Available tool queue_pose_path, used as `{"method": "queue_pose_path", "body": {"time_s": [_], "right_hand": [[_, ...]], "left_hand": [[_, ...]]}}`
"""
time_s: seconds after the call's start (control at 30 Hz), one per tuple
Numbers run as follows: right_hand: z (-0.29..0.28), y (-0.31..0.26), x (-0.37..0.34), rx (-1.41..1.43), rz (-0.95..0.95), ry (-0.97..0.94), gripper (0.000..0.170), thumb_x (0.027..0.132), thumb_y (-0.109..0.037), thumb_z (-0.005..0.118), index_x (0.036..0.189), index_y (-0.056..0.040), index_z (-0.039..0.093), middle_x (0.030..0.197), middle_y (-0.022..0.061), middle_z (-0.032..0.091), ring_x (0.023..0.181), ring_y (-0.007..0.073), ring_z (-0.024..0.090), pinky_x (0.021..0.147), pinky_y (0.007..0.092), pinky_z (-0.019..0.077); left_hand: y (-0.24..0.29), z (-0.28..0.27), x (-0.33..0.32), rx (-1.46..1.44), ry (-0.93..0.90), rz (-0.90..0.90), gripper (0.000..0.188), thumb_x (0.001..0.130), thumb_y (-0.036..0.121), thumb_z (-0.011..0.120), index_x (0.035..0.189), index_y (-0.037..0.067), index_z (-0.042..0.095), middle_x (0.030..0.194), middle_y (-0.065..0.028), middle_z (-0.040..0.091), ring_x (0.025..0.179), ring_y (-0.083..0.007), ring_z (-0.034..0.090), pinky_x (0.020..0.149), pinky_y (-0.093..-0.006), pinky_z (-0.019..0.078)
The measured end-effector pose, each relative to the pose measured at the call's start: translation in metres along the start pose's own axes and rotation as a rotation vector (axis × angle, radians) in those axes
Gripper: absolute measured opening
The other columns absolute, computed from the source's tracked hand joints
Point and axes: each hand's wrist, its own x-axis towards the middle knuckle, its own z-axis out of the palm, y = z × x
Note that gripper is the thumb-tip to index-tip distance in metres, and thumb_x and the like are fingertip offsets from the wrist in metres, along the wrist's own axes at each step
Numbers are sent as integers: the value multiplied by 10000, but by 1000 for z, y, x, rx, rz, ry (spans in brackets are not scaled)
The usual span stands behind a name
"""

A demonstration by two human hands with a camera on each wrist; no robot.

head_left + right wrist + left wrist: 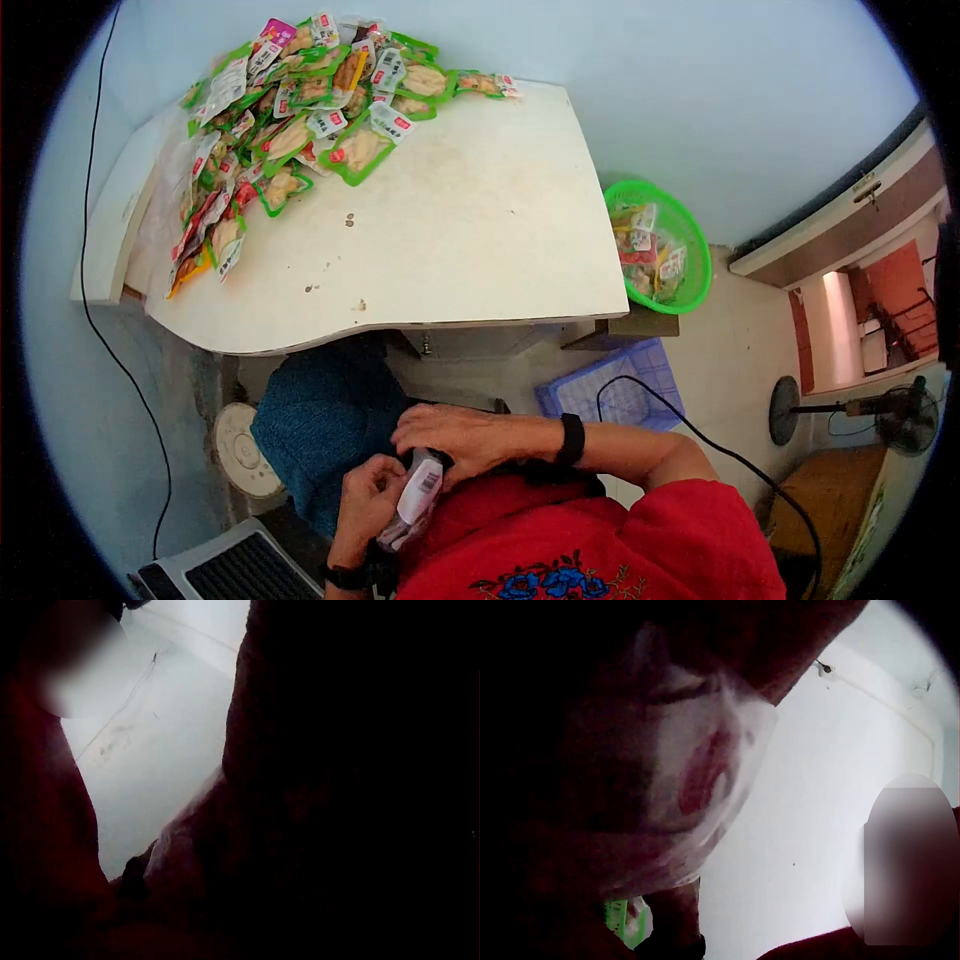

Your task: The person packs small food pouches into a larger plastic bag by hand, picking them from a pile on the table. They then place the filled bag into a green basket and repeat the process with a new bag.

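Note:
A clear plastic package with a white barcode label [420, 489] is held between both hands close to the red shirt, below the table edge. The left hand [371, 502] pinches its side with curled thumb and fingers. Bent over its upper end, the right hand [452, 437] grips it, fingertips partly hidden. In the left wrist view the see-through package [705, 772] shows something reddish inside, and the hand there is too dark to make out. The right wrist view is mostly dark, with a pale edge of the package [176, 844] low in it.
Many sealed food packets [290, 135] are heaped at the back left of the white table [470, 220]. A green basket [703, 262] with packets stands right of it, a blue crate [655, 372] below. A fan [905, 415] is at the far right, and a black cable [745, 462] hangs nearby.

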Motion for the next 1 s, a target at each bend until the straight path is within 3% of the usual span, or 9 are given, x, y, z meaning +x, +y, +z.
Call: {"method": "queue_pose_path", "body": {"time_s": [0.1,0.23,0.33,0.53,0.67,0.7,0.73,0.93,1.0], "right_hand": [[3,5,-1,106,154,-174,606,625,-167,827,1185,-67,618,1214,169,610,1188,388,514,984,442,435],[17,16,-12,323,129,-41,370,740,-112,764,1092,-42,670,1044,132,686,997,277,634,883,383,497],[20,28,-15,486,208,-50,232,855,-112,715,1063,-14,684,1019,110,700,924,205,655,845,327,514],[-6,12,-2,693,258,106,169,893,-116,691,1014,2,703,945,53,706,881,121,631,795,285,513],[-43,-21,8,683,267,333,170,884,-124,695,996,2,711,914,21,701,823,71,603,739,254,510],[-51,-24,11,654,265,374,164,886,-123,693,992,0,713,917,19,698,827,69,602,744,250,508],[-54,-28,16,629,259,410,158,888,-122,691,988,-2,714,920,17,695,831,68,601,749,245,505],[-62,-52,38,1189,493,551,216,893,-125,689,1038,36,694,954,52,711,838,102,650,779,258,532],[-65,-43,30,1367,443,473,443,885,-196,696,1242,45,590,1174,129,654,1042,190,632,944,331,492]], "left_hand": [[-8,-2,5,-88,-30,-12,48,845,4,640,889,-9,653,731,-42,658,674,-87,595,609,-257,466],[-6,-7,5,-128,-105,-125,42,878,29,648,890,-7,667,781,-40,687,706,-95,619,630,-246,494],[-13,-9,8,-88,-166,-134,172,951,125,588,940,-8,696,806,-52,688,705,-117,609,644,-266,486],[9,-32,-11,-802,-27,-298,707,1038,533,313,1091,-74,672,1060,-139,704,942,-199,659,868,-338,500],[17,-40,-21,-821,-109,265,735,1011,566,366,1284,-86,565,1283,-161,610,1134,-240,605,983,-376,456],[-1,-53,-15,-691,-95,-67,721,932,517,591,1324,-85,523,1286,-147,607,1144,-232,601,994,-375,452],[23,-48,-19,-641,-81,146,688,852,357,750,1325,-83,515,1239,-130,633,1102,-215,623,969,-352,475],[33,-39,8,-945,-13,147,530,896,205,713,1325,-35,513,1213,-115,647,1079,-191,637,933,-346,513],[29,-41,13,-959,-33,133,507,921,203,683,1340,-20,503,1229,-113,641,1080,-195,639,944,-358,513]]}}
